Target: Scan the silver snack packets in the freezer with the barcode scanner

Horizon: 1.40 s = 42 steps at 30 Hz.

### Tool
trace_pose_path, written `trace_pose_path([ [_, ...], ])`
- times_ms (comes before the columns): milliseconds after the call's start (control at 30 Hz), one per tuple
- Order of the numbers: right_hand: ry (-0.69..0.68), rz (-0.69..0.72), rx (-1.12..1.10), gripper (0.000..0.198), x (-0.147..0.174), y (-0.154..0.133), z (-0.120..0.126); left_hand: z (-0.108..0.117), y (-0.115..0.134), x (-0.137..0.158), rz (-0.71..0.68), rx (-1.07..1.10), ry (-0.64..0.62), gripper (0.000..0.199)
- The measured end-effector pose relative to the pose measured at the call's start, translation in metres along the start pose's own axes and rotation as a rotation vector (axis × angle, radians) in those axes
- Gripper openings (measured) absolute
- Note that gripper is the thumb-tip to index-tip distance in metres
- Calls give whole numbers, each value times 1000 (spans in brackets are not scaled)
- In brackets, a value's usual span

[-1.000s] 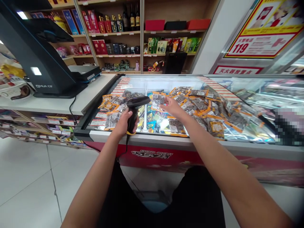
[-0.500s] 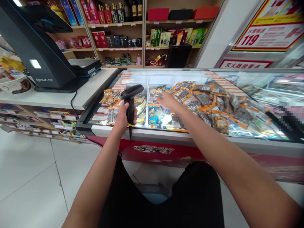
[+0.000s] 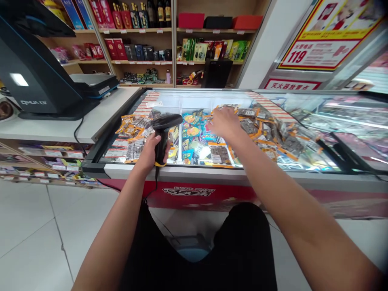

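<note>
black plastic pistol-grip scanner, yellow-trimmed, over red-fronted freezer rim | left hand wrapped round it | right hand back-up, over orange-edged clear packets, can't tell if pinching

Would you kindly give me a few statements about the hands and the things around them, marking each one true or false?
1. The left hand holds a black scanner. True.
2. The right hand is near some orange-edged packets. True.
3. Both hands grip the scanner. False: only the left hand does.
4. The number 119 appears on a sign. True.
5. The orange-edged packets lie only to the right of the scanner. False: some also lie to its left.
</note>
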State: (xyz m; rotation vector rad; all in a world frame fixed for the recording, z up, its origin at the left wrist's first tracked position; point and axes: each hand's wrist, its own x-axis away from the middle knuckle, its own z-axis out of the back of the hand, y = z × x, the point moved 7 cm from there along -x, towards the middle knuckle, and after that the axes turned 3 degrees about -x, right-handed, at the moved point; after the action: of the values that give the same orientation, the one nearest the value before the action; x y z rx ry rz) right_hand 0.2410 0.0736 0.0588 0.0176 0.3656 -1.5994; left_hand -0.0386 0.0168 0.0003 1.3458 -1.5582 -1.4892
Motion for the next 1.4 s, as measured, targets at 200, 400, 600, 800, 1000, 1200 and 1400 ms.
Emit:
trace_pose_path([
  [200,-28,-171,70,57,-5,69,1,-7,-2,2,35,-59,-82,46],
  [400,133,-148,-114,63,-15,58,2,-36,14,-40,-9,-51,-182,46],
  [600,321,-97,-717,50,-27,50,11,-67,14,-76,-1,48,-228,55],
  [800,173,-97,-1066,39,-19,39,-24,-69,9,-59,-19,142,-280,59],
  [1000,107,-64,-1147,55,-14,26,-37,-69,0,-56,-3,115,-308,62],
  [1200,80,-113,-1075,70,-8,26,-49,-66,-3,-59,-10,100,-299,64],
  [1400,87,-142,-1055,76,-5,26,-47,-67,-1,-58,17,76,-292,67],
])
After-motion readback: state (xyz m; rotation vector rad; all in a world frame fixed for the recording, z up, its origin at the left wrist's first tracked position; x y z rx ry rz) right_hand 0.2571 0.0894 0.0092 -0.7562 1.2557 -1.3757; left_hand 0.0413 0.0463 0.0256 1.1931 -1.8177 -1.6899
